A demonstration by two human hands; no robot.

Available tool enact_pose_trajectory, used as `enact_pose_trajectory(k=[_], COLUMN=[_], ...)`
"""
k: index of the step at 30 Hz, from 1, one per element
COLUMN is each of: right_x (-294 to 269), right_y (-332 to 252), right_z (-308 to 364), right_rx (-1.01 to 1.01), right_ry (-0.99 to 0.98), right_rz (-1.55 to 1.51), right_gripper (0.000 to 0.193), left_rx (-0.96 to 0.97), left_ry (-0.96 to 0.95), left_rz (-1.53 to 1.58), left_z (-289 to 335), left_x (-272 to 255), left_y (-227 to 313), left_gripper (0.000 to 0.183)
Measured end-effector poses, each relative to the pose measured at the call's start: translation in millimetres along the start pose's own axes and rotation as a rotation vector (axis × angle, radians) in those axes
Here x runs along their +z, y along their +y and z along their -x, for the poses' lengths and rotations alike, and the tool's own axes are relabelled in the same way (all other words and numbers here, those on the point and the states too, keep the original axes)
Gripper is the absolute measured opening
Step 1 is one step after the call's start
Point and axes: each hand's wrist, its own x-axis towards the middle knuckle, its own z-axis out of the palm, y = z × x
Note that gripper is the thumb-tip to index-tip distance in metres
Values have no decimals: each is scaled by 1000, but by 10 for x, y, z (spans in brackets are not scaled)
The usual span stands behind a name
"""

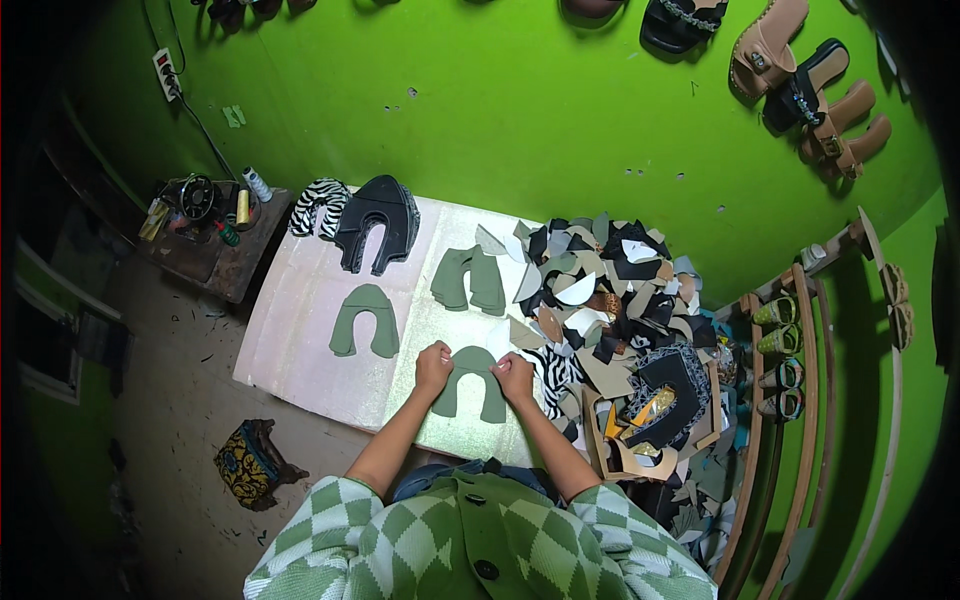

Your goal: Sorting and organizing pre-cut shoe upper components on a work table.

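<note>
On the table in front of me lies a green U-shaped shoe upper piece [475, 358], with its curved end away from me and its two legs toward me. A line runs across it below the curve. My left hand [433, 367] is closed at its left edge, and my right hand [514, 378] is closed at its right edge. The fingertips are small in view, but both hands appear to pinch the piece. Just beyond it are more green pieces [452, 280], overlapping. Another green U-shaped piece [364, 302] rests farther left.
At the table's [290, 345] far left edge sit black U-shaped pieces [400, 215] and zebra-striped pieces [304, 215]. A heap of offcuts [590, 265] and an open box [712, 420] crowd the right. A sewing machine table [205, 260] stands left, a patterned stool [245, 465] below it.
</note>
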Motion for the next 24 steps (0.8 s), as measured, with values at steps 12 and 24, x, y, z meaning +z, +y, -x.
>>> enact_pose_trajectory(k=[12, 24], right_x=[164, -58], right_y=[-140, -10], right_z=[412, 452], right_rx=[-685, -573], right_ry=[47, 53], right_rz=[801, 766], right_gripper=[37, 35], left_rx=[503, 397], left_ry=[46, -25], left_rz=[-696, -726], left_z=[596, 675], left_x=[185, 193], left_y=[-105, -78], left_gripper=[44, 50])
